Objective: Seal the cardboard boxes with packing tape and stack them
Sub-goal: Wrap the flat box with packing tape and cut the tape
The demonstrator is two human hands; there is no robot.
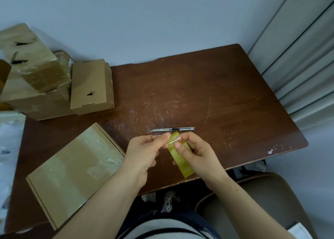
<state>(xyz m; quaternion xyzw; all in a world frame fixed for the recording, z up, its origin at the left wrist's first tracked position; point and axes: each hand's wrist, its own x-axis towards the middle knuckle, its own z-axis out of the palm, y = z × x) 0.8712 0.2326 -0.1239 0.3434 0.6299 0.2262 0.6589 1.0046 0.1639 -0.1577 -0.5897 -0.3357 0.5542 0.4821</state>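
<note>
A yellowish roll of packing tape [180, 159] is held edge-on over the front of the brown table [207, 94]. My right hand [197, 153] grips the roll. My left hand [144, 152] pinches the loose tape end at the roll's top. A flat cardboard box [72, 173] with shiny tape across its top lies on the table at the front left, just left of my left forearm. A stack of taped boxes [34, 79] stands at the back left, with a smaller upright box [90, 86] beside it.
A metal utility knife [173, 129] lies on the table just beyond my hands, blade pointing left. A chair seat [262, 202] is at the lower right. White plastic bags [9, 148] sit off the table's left edge. The wall lies behind the table.
</note>
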